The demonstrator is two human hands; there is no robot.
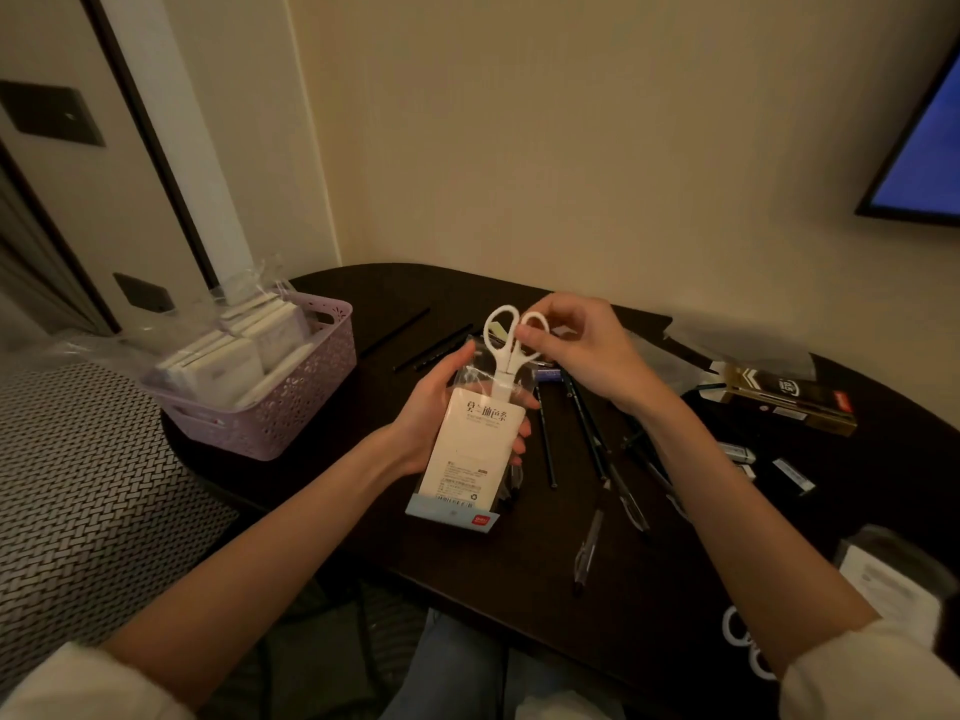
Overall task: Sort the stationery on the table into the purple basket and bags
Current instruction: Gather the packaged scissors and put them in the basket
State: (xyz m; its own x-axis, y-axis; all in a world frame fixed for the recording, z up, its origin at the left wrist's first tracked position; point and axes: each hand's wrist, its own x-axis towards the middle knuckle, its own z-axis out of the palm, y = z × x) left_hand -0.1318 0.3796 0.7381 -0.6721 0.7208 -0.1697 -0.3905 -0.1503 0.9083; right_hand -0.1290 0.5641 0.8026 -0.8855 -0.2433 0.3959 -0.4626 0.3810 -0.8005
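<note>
Pinching one handle loop of white scissors (511,339) with right hand (582,350), thumb and fingertips curled on the ring; scissors upright, handles up, blades down inside a clear bag with a printed white card (470,449). Gripping that bag from behind and the left with left hand (441,413), thumb along its near left edge, fingertips showing at its right side. Bag held above the dark counter (467,589), tilted slightly, blue strip with a red logo at its bottom end.

Lying on the counter just right of the bag: several dark pens and pencils (587,433), fanned out, partly under the right forearm. One clear-barrelled pen (587,556) nearer the front edge. Two thin black sticks (415,340) farther back, between hands and basket.

Standing at the counter's left end: purple basket (291,402), perforated walls, packed with white packets in clear wrap.

Resting at the far right: dark and gold box (789,400), small erasers (792,475) near it, crumpled clear plastic (748,337) behind. Second white scissors (737,636) at the near right edge, partly hidden by the right sleeve.

Showing upper right on the wall: blue screen (924,158).
</note>
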